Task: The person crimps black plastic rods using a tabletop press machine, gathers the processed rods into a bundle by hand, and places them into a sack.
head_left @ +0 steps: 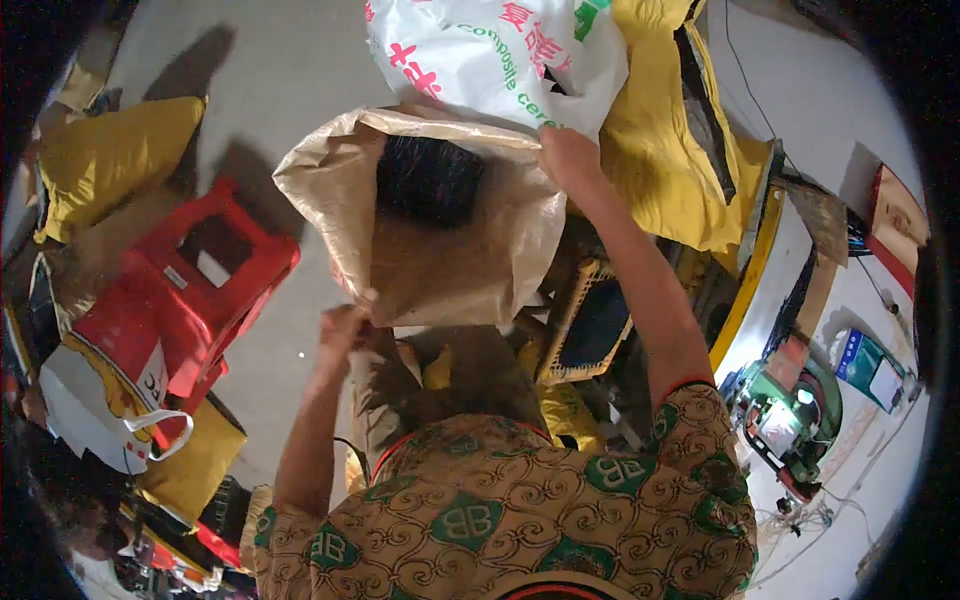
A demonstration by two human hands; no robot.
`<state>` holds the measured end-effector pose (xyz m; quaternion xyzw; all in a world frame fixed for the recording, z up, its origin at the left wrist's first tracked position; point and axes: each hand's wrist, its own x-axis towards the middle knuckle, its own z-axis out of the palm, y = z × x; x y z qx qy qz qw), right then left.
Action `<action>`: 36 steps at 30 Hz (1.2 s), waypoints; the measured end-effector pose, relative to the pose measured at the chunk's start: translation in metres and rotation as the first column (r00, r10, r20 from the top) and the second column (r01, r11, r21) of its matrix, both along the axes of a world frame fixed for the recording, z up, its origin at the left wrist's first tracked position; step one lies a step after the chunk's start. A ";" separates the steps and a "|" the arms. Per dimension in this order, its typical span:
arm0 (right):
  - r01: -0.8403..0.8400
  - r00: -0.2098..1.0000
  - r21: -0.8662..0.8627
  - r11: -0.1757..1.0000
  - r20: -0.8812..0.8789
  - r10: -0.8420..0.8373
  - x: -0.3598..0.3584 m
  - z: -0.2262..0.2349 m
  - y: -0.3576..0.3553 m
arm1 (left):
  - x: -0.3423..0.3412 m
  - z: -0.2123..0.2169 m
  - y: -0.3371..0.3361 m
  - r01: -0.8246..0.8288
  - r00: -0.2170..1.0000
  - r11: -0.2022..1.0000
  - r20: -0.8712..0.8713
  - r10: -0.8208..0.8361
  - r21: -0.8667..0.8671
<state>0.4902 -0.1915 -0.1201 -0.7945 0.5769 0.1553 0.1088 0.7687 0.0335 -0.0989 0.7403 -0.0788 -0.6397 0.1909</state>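
Woven tan plastic makes up the sack (pixel 440 230) that both hands hold open in the head view, the only view there is. The left hand (pixel 343 330) is closed on the near lower edge of the mouth, fingers curled over the rim; the right hand (pixel 568 158) is closed on the far upper corner, arm stretched out straight. Between the two hands the mouth gapes, and a dark bundle (pixel 430 180) shows inside, near the right hand's end; what it is made of cannot be told. Just beyond the right hand a white printed bag (pixel 500 50) rests against the sack's top edge, and a yellow sack (pixel 670 150) lies to the right of that hand. Left of the left hand stands a red stool (pixel 190 290) on the grey floor (pixel 290 70), with another yellow sack (pixel 115 160) farther out. The risk, as I judge it, lies in the grips: each hand holds only a thin fold of slick weave, so the weight of the bundle could pull the rim out of the left hand and let the mouth sag or the contents slide out. The white bag leaning on the edge could also slump into the opening or drag the right corner down. With the right arm at full reach, there is little slack to correct a slip.
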 end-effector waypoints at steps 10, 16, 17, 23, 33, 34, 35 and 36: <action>-0.061 0.992 -0.105 0.993 0.107 0.072 0.026 -0.003 -0.003 | 0.121 -0.150 -0.092 0.519 0.588 0.718 0.803 0.093 -0.463; 0.063 0.992 -0.084 0.994 0.111 -0.054 -0.025 -0.003 -0.001 | 0.083 -0.017 -0.137 0.745 0.217 0.666 0.957 -0.193 -0.035; 0.065 0.992 -0.082 0.995 0.118 -0.055 -0.023 -0.003 -0.002 | 0.084 -0.012 -0.130 0.744 0.222 0.668 0.946 -0.237 -0.008; 0.026 0.996 -0.073 0.997 0.085 -0.019 -0.019 0.004 -0.001 | 0.065 0.000 -0.127 0.794 0.165 0.603 0.926 -0.339 0.079; 0.147 0.886 -0.425 0.893 0.458 0.072 -0.029 0.025 0.066 | 0.023 0.046 -0.109 0.724 0.293 0.685 0.935 -0.199 -0.081; 0.158 0.874 -0.396 0.905 0.482 0.058 -0.031 0.037 0.071 | 0.022 0.051 -0.105 0.721 0.301 0.689 0.929 -0.216 -0.074; 0.198 0.883 -0.341 0.919 0.470 -0.016 -0.046 0.036 0.082 | 0.015 0.053 -0.102 0.774 0.301 0.620 0.936 -0.181 -0.128; 0.235 0.882 -0.286 0.929 0.465 -0.080 -0.062 0.032 0.094 | 0.011 0.052 -0.102 0.818 0.290 0.551 0.947 -0.141 -0.168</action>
